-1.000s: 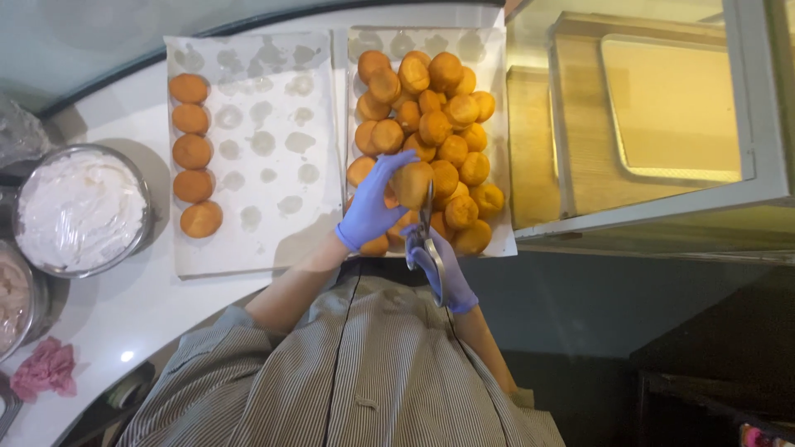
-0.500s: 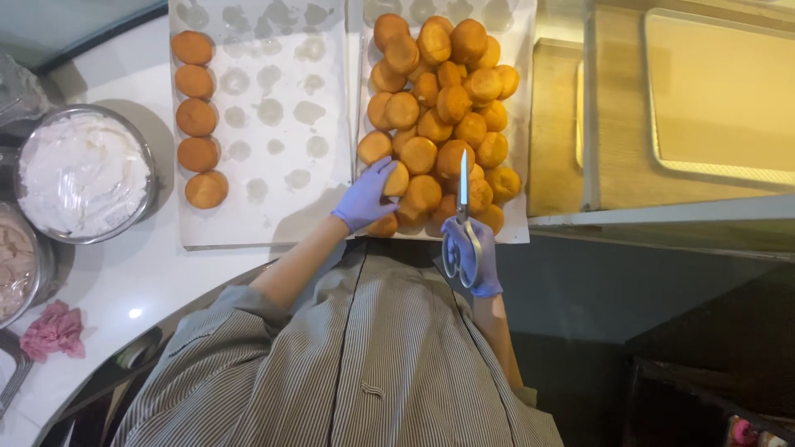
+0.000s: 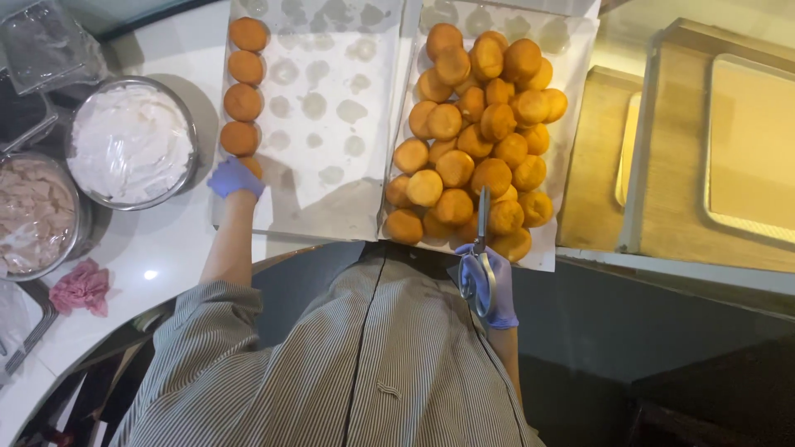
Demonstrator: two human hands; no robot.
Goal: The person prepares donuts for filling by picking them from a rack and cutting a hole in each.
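My left hand (image 3: 235, 177), in a blue glove, is closed over a golden bun (image 3: 251, 166) at the near end of a column of buns (image 3: 243, 101) on the left paper-lined tray (image 3: 331, 190). My right hand (image 3: 490, 285), also gloved, grips a pair of scissors (image 3: 480, 248) with the blades pointing up at the pile. That pile of golden buns (image 3: 476, 136) fills the right paper-lined tray (image 3: 571, 50).
A metal bowl of white cream (image 3: 131, 142) stands left of the trays. A second bowl with a pinkish filling (image 3: 33, 213) sits nearer the left edge. A crumpled pink cloth (image 3: 80, 287) lies on the white counter. Wooden boards and a tray (image 3: 745, 141) lie to the right.
My left hand has moved from the bun pile on the right tray over to the left tray's column, carrying a bun there. The scissors hand stayed near the tray's front edge.
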